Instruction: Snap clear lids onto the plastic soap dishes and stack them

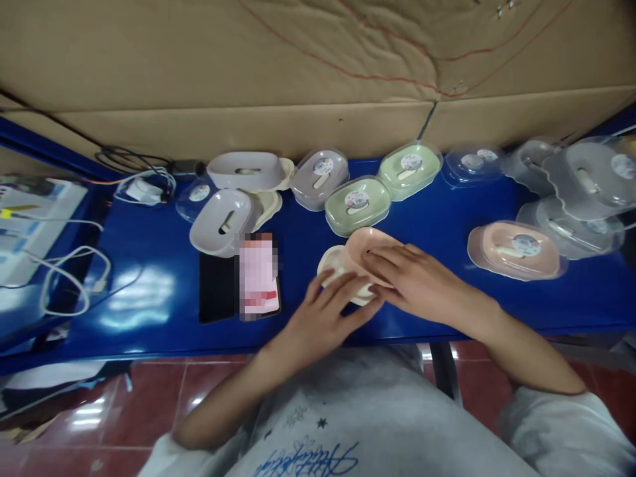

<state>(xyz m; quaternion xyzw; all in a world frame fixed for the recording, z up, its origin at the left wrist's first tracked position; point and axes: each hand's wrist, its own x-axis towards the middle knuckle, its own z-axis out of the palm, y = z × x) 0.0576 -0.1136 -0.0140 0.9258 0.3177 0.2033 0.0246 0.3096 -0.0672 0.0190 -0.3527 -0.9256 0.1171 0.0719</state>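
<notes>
Near the front middle of the table, my right hand point(415, 275) grips a peach-pink oval soap dish point(365, 240), which is tilted, fingers over its middle and thumb at the near edge. My left hand point(330, 308) is curled over a cream soap dish part point(330, 257) that sits just left of and partly under the pink one. Both hands nearly meet at the thumbs. My fingers hide much of both pieces. Just beyond stands a green soap dish point(348, 215) under a clear lid with a round sticker.
Left of my hands lies a phone point(258, 275) with a blurred screen. Lilac dishes point(223, 218) stand behind it; another green dish point(407, 169) is farther back. At right are a lidded pink dish point(521, 252) and several clear lids point(586, 175). Cables point(74, 278) lie left on the blue table point(149, 265).
</notes>
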